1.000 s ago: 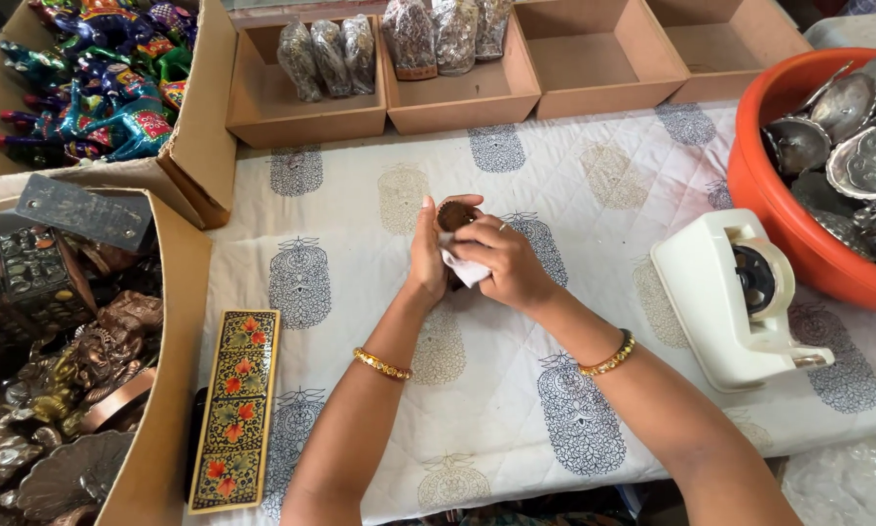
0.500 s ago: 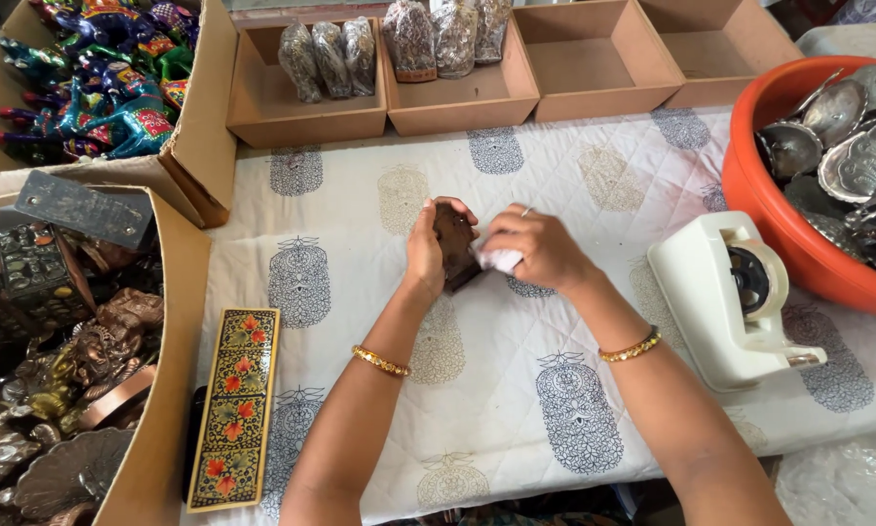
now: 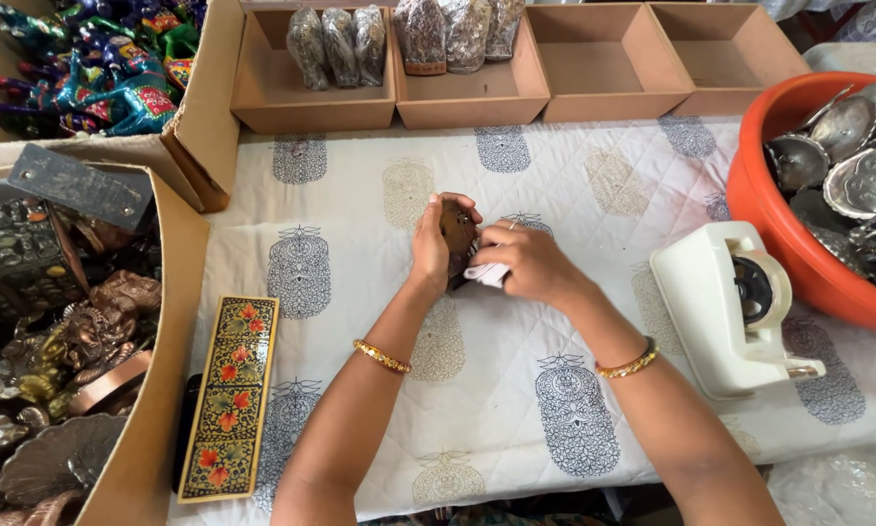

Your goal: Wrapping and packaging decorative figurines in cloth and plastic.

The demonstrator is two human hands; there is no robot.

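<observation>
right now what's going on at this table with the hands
A person works over a white quilted cloth with printed motifs. The left hand holds a small dark brown object upright in its grip, while the right hand presses a small white piece against it. A cream tape dispenser sits to the right, beside an orange tub of silver metal dishes. A long painted floral box lies to the left.

Quilted, matt printed cotton as tablecloth (image 3: 555, 390); on it, glossy lacquered painted box (image 3: 229, 394) and smooth off-white plastic tape dispenser (image 3: 725, 307). Beside it, matt brown cardboard trays (image 3: 594, 58), shiny embossed metal dishes (image 3: 861, 166) in glossy orange plastic tub (image 3: 798, 263).
</observation>
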